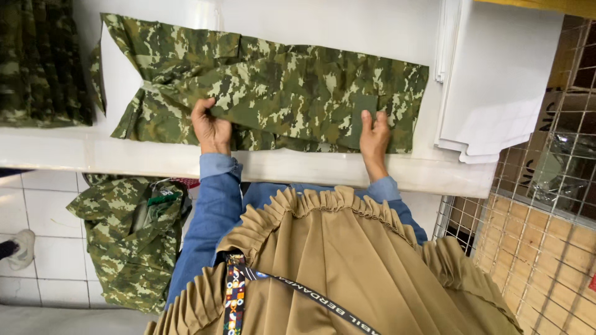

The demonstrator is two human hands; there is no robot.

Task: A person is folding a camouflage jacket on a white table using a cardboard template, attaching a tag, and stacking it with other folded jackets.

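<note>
A green camouflage garment [279, 87] lies spread across a white table [74, 152]. My left hand [210, 127] grips a folded edge of the cloth near its left part, fingers curled over the fold. My right hand [374, 133] presses flat on the cloth near its right end, fingertips beside a plain dark green patch [362, 105]. Both arms wear blue sleeves.
A stack of folded camouflage cloth [37, 62] sits at the table's far left. White sheets [496, 80] are piled at the right. A heap of camouflage garments [133, 236] lies on the tiled floor at the left. A wire cage with cardboard [546, 236] stands at the right.
</note>
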